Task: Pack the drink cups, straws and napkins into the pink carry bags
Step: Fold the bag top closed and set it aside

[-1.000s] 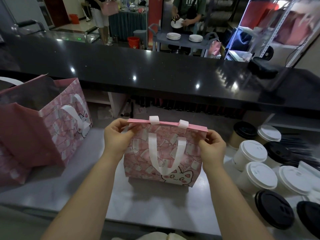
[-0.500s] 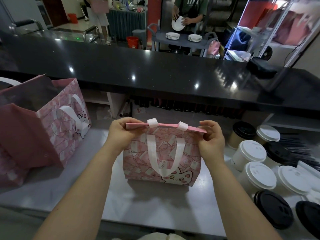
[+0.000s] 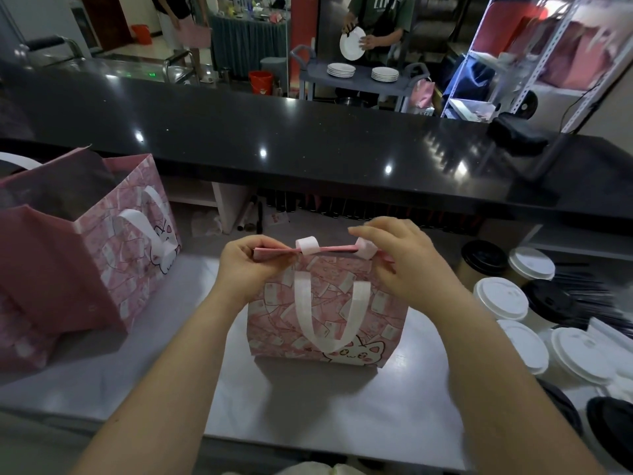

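small pink bag [image 3: 325,313] upright on surface [image 3: 325,406] | closed top rim grasped by left hand [image 3: 246,265] and right hand [image 3: 400,265] grip | contents unseen | lidded cups [image 3: 500,298] right of bag not yet packed | larger pink bag [image 3: 126,241] left of it, open

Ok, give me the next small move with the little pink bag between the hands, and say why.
The pink bag stands with its rim pressed flat shut; the left hand pinches one end, the right hand the other. The lidded cups stand unpacked to its right. Its inside is hidden. So probably draw the rim's two edges apart to open it.
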Motion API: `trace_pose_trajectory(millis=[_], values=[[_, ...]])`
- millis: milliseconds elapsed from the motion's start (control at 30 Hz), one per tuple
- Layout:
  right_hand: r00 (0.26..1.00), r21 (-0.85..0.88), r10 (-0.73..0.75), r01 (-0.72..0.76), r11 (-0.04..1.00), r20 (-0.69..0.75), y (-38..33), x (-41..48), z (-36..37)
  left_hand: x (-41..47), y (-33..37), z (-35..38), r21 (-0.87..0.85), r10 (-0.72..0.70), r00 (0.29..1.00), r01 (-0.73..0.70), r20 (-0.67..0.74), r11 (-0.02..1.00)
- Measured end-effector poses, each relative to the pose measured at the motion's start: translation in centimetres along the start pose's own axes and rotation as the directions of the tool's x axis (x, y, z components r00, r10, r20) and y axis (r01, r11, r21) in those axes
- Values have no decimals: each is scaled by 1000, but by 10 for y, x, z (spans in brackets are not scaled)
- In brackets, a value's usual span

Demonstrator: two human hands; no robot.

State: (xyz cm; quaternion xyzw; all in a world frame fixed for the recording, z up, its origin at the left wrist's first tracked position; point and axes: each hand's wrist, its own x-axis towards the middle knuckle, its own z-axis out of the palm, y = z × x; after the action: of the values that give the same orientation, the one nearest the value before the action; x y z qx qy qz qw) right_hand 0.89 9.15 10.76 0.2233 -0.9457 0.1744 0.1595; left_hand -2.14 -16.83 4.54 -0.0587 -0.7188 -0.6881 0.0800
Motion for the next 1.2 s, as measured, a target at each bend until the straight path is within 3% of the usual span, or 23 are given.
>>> trace_pose_trajectory(millis=[100, 167, 233, 300, 433, 500, 600, 700, 800, 900, 967, 1033, 1133, 1200], values=[[985, -155, -28, 55, 986, 172, -5, 12, -6, -3, 0, 1, -18, 5, 1000, -6, -11, 1000], [977, -205, -36, 81, 976, 211, -5, 18, -11, -3, -1, 0, -20, 10, 1000, -10, -17, 1000], [976, -104, -3, 27, 994, 215, -6, 23, -17, -3, 0, -2, -9, 6, 1000, -6, -13, 1000], [969, 114, 111, -138, 984, 219, -5, 27, -23, -3, 0, -3, -8, -6, 1000, 6, 3, 1000], [920, 475, 350, -392, 788, 178, 1, 39, -27, -6, 4, -3, -10, 0, 1000, 0, 6, 1000], [864, 633, 464, -472, 614, 195, 10, 48, -25, -8, 5, -3, -4, 9, 1000, -9, 13, 1000], [772, 723, 601, -534, 438, 206, 29, 55, -15, -10, 6, -2, -14, -5, 1000, 5, 14, 1000], [704, 792, 657, -550, 264, 269, 45, 54, -4, -9, 6, 0, 8, -16, 1000, 16, 8, 1000], [777, 903, 576, -404, 148, 254, 53, 41, -3, -7, 4, 0, 35, -10, 1000, 11, -11, 999], [893, 958, 423, -239, 160, 152, 61, 7, -2, -7, 4, 0, 74, 16, 999, -14, -30, 997], [929, 942, 314, -266, 206, 193, 62, -18, 2, -7, 3, 0, 78, 26, 999, -24, -36, 997], [917, 888, 272, -366, 279, 292, 60, -36, 12, -7, 2, 0, 80, 34, 999, -32, -34, 996], [866, 822, 375, -461, 335, 332, 46, -44, 31, -8, 1, 0, 74, 44, 998, -41, -38, 996], [840, 815, 502, -433, 386, 208, 38, -42, 41, -9, 0, 0, 81, 48, 998, -45, -43, 996]])
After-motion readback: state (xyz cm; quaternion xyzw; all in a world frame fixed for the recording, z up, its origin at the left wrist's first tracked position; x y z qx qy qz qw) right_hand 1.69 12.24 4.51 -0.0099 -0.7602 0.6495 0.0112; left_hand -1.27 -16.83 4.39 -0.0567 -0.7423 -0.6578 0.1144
